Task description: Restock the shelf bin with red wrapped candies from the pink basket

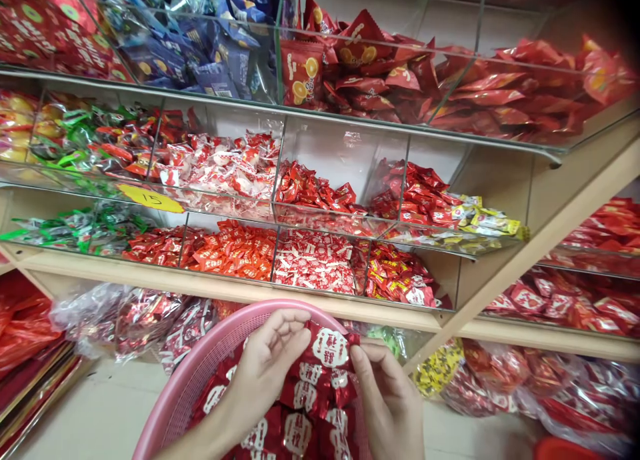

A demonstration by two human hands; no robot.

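Over a pink plastic basket (167, 390), both my hands hold one dark red candy packet (330, 347) with a white printed label. My left hand (267, 360) pinches its left edge between thumb and fingers. At the packet's right edge, my right hand (387, 387) grips it with thumb and forefinger. Below them the basket is filled with similar red packets (297, 433), lying face up with white labels. My left forearm crosses the basket's left side and hides some of them.
Glass-fronted shelves ahead hold compartments of wrapped sweets, among them red orange-print packets (303, 73) and blue packets (220, 80). A yellow price tag (151, 199) reads 15. Bagged sweets (145, 320) lie under the lowest shelf. A slanted wooden upright (500, 267) stands to the right.
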